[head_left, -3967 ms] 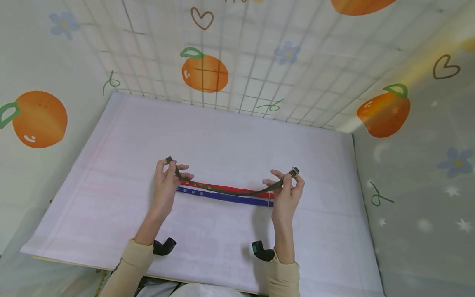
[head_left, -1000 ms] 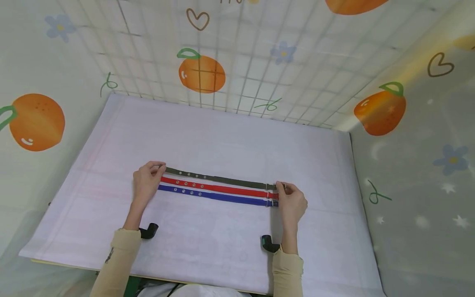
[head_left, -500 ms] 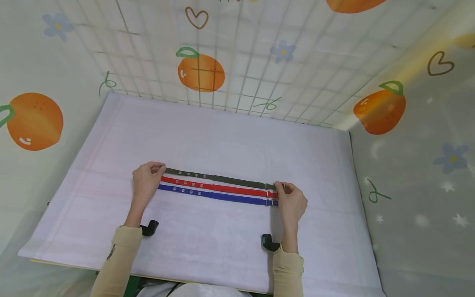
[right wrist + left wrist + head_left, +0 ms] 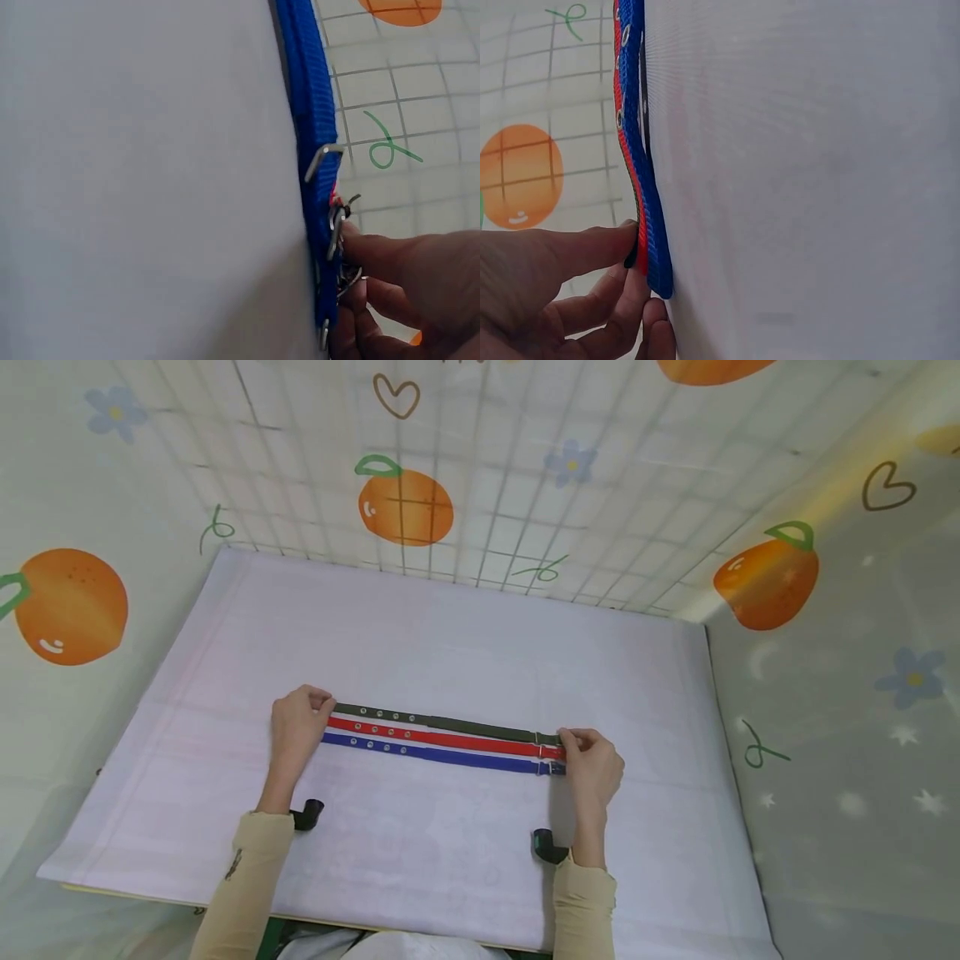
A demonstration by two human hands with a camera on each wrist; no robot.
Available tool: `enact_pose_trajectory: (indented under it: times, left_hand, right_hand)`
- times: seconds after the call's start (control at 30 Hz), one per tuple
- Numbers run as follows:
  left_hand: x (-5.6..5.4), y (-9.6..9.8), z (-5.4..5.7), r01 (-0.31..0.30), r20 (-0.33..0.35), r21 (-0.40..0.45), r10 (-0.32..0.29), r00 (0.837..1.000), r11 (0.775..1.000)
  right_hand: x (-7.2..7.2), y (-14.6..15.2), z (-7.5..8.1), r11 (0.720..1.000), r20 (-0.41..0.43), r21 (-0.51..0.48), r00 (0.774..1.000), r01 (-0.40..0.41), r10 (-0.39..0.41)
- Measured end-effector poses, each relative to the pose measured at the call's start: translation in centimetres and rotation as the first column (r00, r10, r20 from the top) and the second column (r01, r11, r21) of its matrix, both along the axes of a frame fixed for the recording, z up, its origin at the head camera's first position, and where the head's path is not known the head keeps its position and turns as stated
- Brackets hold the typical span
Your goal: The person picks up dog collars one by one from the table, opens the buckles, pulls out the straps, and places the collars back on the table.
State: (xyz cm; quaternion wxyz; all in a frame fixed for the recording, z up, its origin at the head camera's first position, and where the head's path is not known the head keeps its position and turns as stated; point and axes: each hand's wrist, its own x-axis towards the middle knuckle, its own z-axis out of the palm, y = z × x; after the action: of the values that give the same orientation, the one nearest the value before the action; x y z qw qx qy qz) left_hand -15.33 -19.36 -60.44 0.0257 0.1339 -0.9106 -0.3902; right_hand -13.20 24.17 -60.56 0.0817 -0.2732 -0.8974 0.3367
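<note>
Three buckled webbing collars lie side by side on the white-covered table: dark green (image 4: pixel 480 727) farthest away, red (image 4: pixel 480 744) in the middle, blue (image 4: pixel 480 760) nearest. Each has metal eyelets toward the left and a metal ring and buckle toward the right. With thumb and fingers, my left hand (image 4: pixel 295 727) pinches the green collar's plain tip; the red and blue tips (image 4: pixel 660 285) lie against those fingers. My right hand (image 4: pixel 594 768) pinches the green collar's buckle end, its fingers covering much of it. In the right wrist view, the blue collar's buckle (image 4: pixel 337 234) stands beside the thumb.
The white table cover (image 4: pixel 450 627) spreads around the collars. A wire grid (image 4: pixel 517 510) behind a printed curtain rises along the back edge. Black wrist devices (image 4: pixel 307 816) sit at both cuffs.
Earlier, the green collar hung slack between both hands above the red one. It has since been lowered and stretched alongside it, the hands spreading apart. Lately it has shifted slightly closer to the red collar.
</note>
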Motion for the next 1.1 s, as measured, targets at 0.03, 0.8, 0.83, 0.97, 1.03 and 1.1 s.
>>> enact_pose_trajectory:
  times: [0.03,0.8,0.83,0.97,1.03,1.1]
  left_hand:
    - [0.0,0.0,0.0,0.000,-0.002,-0.001,0.000,1.000,1.000]
    - [0.2,1.4,0.5,-0.046,0.015,-0.127,0.048,0.999,0.991]
    - [0.3,1.4,0.6,-0.051,0.017,-0.120,0.053,0.998,0.991]
    - [0.4,1.2,0.8,-0.071,0.015,-0.098,0.073,0.997,0.993]
    - [0.5,1.2,1.0,-0.077,0.005,-0.096,0.078,0.997,0.992]
    - [0.6,1.2,1.2,-0.076,-0.009,-0.099,0.076,0.997,0.992]
  right_hand:
    - [0.0,0.0,0.1,1.000,0.006,-0.003,1.000,-0.003,0.003]
    - [0.2,0.0,0.0,0.999,0.028,0.015,0.999,-0.028,0.028]
    - [0.2,0.0,0.0,1.000,0.027,0.015,0.999,-0.027,0.026]
    - [0.1,0.1,0.0,1.000,0.038,0.002,0.999,-0.022,0.022]
    - [0.1,0.2,0.1,0.999,0.039,-0.017,0.999,-0.032,0.033]
    - [0.3,0.4,0.4,0.997,0.019,-0.033,0.998,-0.064,0.065]
